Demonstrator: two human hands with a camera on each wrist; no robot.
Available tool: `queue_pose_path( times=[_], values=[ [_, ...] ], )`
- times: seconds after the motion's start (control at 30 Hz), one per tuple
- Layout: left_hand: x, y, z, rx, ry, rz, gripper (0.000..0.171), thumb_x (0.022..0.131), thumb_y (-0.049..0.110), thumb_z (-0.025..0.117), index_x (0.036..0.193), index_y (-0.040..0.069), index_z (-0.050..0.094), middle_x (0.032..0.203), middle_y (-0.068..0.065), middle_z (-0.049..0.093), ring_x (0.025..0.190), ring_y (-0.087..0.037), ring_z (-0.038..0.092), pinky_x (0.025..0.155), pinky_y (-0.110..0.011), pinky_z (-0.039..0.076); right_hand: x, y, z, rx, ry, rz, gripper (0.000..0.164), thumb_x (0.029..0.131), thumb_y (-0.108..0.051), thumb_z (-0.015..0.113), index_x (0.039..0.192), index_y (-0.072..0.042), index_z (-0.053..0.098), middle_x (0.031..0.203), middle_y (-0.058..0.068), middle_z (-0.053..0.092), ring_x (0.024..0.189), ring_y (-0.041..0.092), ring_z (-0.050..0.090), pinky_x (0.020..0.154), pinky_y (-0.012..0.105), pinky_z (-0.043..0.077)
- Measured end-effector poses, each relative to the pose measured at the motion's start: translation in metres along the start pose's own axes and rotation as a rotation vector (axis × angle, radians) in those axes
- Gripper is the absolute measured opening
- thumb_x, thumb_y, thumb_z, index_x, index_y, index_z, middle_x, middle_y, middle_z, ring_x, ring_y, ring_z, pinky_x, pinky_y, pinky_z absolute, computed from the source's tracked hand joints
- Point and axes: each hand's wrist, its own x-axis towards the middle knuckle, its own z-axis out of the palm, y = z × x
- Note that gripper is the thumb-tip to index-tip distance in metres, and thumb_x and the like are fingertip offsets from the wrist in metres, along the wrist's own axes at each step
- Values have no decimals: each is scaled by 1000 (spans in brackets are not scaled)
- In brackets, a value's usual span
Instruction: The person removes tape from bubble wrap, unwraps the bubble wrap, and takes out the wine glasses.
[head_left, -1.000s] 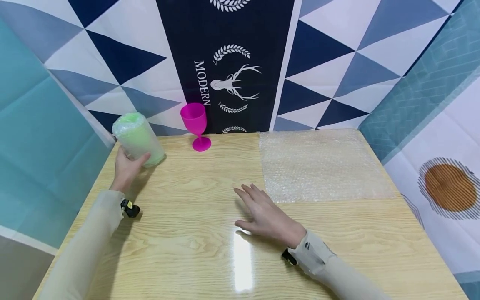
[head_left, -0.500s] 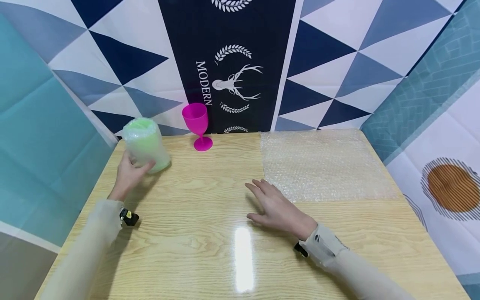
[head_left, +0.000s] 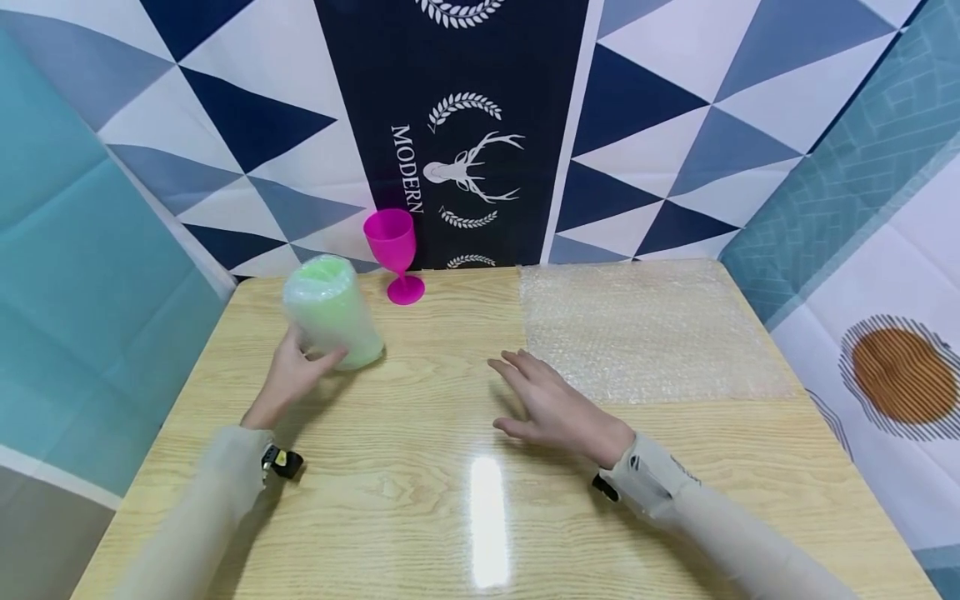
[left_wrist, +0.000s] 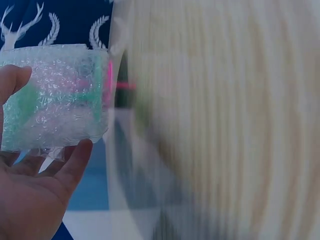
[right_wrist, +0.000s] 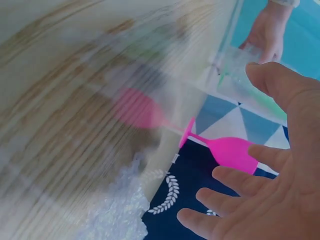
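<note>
A green goblet wrapped in bubble wrap [head_left: 330, 304] is at the left of the table, leaning slightly, its lower end close over the wood. My left hand [head_left: 291, 377] grips its near side low down. Through the wrap in the left wrist view, the green goblet [left_wrist: 24, 104] shows its bowl, stem and foot; my thumb lies on one side, fingers on the other. My right hand [head_left: 555, 408] is held over the middle of the table, fingers spread and holding nothing. An unwrapped pink goblet [head_left: 392, 242] stands upright behind, just right of the wrapped one.
A flat sheet of bubble wrap [head_left: 645, 333] lies at the back right of the wooden table [head_left: 390, 500], beyond my right hand. Patterned cloth [head_left: 637, 125] hangs along the back edge, and a teal panel [head_left: 82, 275] borders the left side.
My left hand has carried the wrapped goblet to the right and toward me, closer to the pink goblet. My right hand has shifted slightly right, its fingers still spread.
</note>
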Motion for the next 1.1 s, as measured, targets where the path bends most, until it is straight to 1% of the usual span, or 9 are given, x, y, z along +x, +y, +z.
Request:
queue_pose_path(
  times=[0.07, 0.2, 0.37, 0.57, 0.7, 0.77, 0.93, 1.03, 1.1],
  values=[
    [-3, 3, 8, -13, -27, 14, 81, 91, 21, 80, 156, 8, 34, 152, -22, 49, 141, -42, 44, 120, -62, 35, 2, -1, 0, 10, -3, 0, 87, 89, -43, 78, 156, -6, 39, 153, 27, 46, 140, 50, 46, 118, 61, 39],
    [-8, 11, 23, -31, -79, 8, 82, 91, 22, 80, 157, 9, 33, 153, -21, 48, 142, -42, 44, 119, -62, 36, 2, -3, -2, 57, -20, 34, 87, 89, -44, 78, 157, -8, 37, 156, 24, 44, 143, 47, 44, 121, 57, 37],
    [-15, 20, 42, -14, -116, 10, 82, 90, 24, 81, 155, 8, 36, 150, -22, 51, 140, -43, 47, 115, -61, 42, 3, -4, -7, 117, -40, 74, 88, 90, -44, 77, 159, -10, 35, 159, 21, 40, 147, 41, 40, 123, 53, 35],
    [-25, 32, 65, 47, -140, 52, 87, 87, 28, 83, 157, 10, 36, 147, -23, 55, 134, -42, 54, 105, -59, 52, 5, -5, -14, 184, -30, 120, 87, 91, -44, 76, 160, -13, 33, 161, 19, 38, 149, 39, 38, 123, 54, 35],
    [-32, 39, 80, 37, -167, 88, 91, 84, 27, 86, 158, 11, 34, 147, -23, 55, 133, -43, 55, 105, -60, 52, 4, -5, -16, 226, -12, 151, 88, 91, -45, 76, 161, -14, 32, 162, 17, 37, 150, 34, 37, 123, 52, 35],
    [-35, 41, 87, 25, -188, 93, 93, 83, 27, 86, 158, 12, 34, 148, -22, 55, 134, -43, 55, 106, -60, 51, 3, -4, -17, 248, -7, 162, 89, 91, -46, 76, 161, -14, 31, 162, 15, 38, 150, 32, 37, 123, 51, 35],
    [-42, 45, 99, -3, -220, 75, 98, 82, 30, 87, 161, 18, 31, 149, -19, 54, 135, -40, 55, 108, -58, 50, 5, -4, -19, 308, 12, 179, 90, 91, -47, 76, 161, -13, 30, 161, 12, 41, 150, 31, 39, 123, 52, 36],
    [-45, 46, 104, -26, -223, 88, 97, 82, 29, 88, 160, 20, 32, 148, -17, 56, 134, -38, 56, 108, -58, 50, 7, -4, -20, 329, 27, 179, 90, 92, -46, 76, 161, -14, 30, 161, 11, 41, 150, 30, 38, 123, 53, 35],
    [-47, 48, 107, -39, -230, 116, 94, 81, 27, 88, 158, 19, 35, 145, -16, 58, 132, -37, 58, 107, -58, 52, 9, -4, -22, 333, 36, 176, 90, 92, -45, 76, 161, -13, 30, 161, 11, 40, 151, 30, 37, 124, 53, 35]
  ],
)
